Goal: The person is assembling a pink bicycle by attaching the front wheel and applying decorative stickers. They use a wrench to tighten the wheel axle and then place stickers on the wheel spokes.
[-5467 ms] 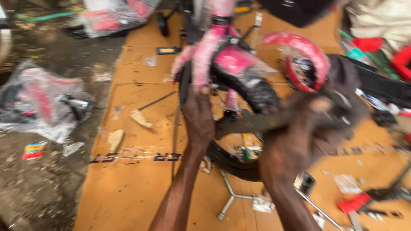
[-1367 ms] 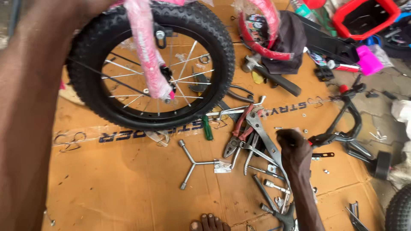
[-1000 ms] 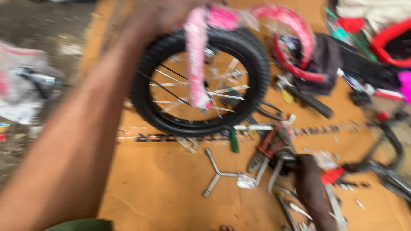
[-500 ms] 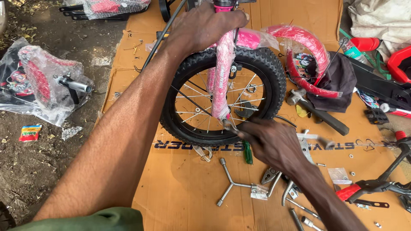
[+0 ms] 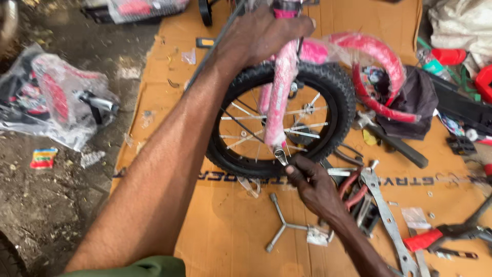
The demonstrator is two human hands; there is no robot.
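My left hand (image 5: pixel 264 36) grips the top of a pink bicycle fork (image 5: pixel 279 97) wrapped in plastic. A small black-tyred wheel (image 5: pixel 282 120) with silver spokes sits between the fork's legs. My right hand (image 5: pixel 312 182) is at the lower tip of the fork leg, its fingers pinched against the metal end near the tyre's bottom edge. What the fingers pinch is too small to make out. All of it stands on a sheet of brown cardboard (image 5: pixel 225 225).
A three-way wrench (image 5: pixel 284 225) lies just below my right hand. Red-handled pliers (image 5: pixel 353 187), a metal bracket (image 5: pixel 387 220) and other tools lie to the right. A red mudguard (image 5: pixel 376 64) lies on dark cloth. Bagged bicycle parts (image 5: pixel 56 100) rest on dirt at left.
My right hand has risen from the tools up to the fork's lower tip. My left hand has kept hold of the fork top, and the view has shifted closer.
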